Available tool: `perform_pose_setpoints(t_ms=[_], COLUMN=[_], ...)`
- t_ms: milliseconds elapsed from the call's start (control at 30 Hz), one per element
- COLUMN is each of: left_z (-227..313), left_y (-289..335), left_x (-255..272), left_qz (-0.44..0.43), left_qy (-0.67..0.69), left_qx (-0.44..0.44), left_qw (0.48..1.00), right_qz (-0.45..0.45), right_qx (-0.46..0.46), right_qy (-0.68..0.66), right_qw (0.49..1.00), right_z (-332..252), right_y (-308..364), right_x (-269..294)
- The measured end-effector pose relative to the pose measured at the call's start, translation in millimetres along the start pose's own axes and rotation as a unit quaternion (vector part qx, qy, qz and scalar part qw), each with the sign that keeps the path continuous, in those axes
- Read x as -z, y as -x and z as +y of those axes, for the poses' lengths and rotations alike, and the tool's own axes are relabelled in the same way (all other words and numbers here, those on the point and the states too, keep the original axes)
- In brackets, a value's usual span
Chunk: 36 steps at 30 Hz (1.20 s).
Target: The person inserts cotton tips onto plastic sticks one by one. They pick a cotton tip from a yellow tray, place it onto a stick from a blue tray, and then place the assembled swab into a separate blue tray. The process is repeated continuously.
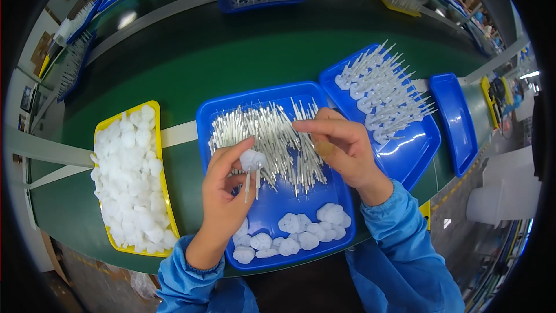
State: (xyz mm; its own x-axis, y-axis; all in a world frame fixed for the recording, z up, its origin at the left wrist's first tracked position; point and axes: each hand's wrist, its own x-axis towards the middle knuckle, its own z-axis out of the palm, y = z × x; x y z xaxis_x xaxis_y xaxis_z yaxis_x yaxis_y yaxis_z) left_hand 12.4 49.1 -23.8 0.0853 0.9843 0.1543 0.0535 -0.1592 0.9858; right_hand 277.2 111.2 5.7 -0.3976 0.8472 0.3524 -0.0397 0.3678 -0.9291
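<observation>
With twelve o'clock at the far side of the table, the relation that matters is between the white lobed disc (252,161) in the left hand (221,182) and the right hand (344,145), whose index fingertip (298,126) lies at about two o'clock from it, well short of touching. The left hand pinches the disc between thumb and fingers; two thin sticks (248,188) hang from it on a long axis pointing almost straight to six o'clock. The right hand is spread, index finger stretched toward nine o'clock and thumb apart below it; nothing shows clearly between them, though a very slim piece might not be visible. Both hands are over the central blue tray (269,203). In it, the loose white sticks (249,127) spread from about eleven to three o'clock of the held disc, many on the right lying roughly eleven to five, and the right hand is nearer to that end. The loose lobed discs (289,246) lie at the near edge, around five o'clock from the held one. A yellow tray (167,197) of white pieces (130,179) sits at nine o'clock from the left hand.
</observation>
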Motion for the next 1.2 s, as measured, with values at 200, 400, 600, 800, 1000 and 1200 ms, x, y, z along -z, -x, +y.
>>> perform_pose_setpoints(t_ms=[200,400,600,800,1000,1200], left_z=[-0.8,-2.7,4.9,5.0,7.7,5.7], left_y=[-0.3,-1.7,1.5,0.6,-0.7,-0.7], left_x=[1.9,0.0,-0.2,-1.8,-4.4,-2.5], left_qz=[-0.001,0.000,0.007,0.030,0.055,0.052], left_qy=[0.002,-0.003,0.026,0.017,0.020,0.007], left_qx=[-0.013,-0.009,0.013,0.067,0.072,0.073], left_qw=[1.000,1.000,1.000,0.997,0.996,0.996], right_qz=[0.038,0.130,0.230,0.307,0.305,0.287], right_qx=[0.064,0.074,0.093,0.062,0.060,0.079], right_qy=[0.092,0.245,0.279,0.158,0.055,-0.027], right_qw=[0.993,0.958,0.928,0.936,0.949,0.954], right_z=[-1.6,-14.7,-32.3,-51.7,-70.2,-80.8], right_y=[0.7,3.4,15.9,51.6,77.1,85.0], right_x=[-3.9,-6.1,41.6,90.8,132.5,134.3])
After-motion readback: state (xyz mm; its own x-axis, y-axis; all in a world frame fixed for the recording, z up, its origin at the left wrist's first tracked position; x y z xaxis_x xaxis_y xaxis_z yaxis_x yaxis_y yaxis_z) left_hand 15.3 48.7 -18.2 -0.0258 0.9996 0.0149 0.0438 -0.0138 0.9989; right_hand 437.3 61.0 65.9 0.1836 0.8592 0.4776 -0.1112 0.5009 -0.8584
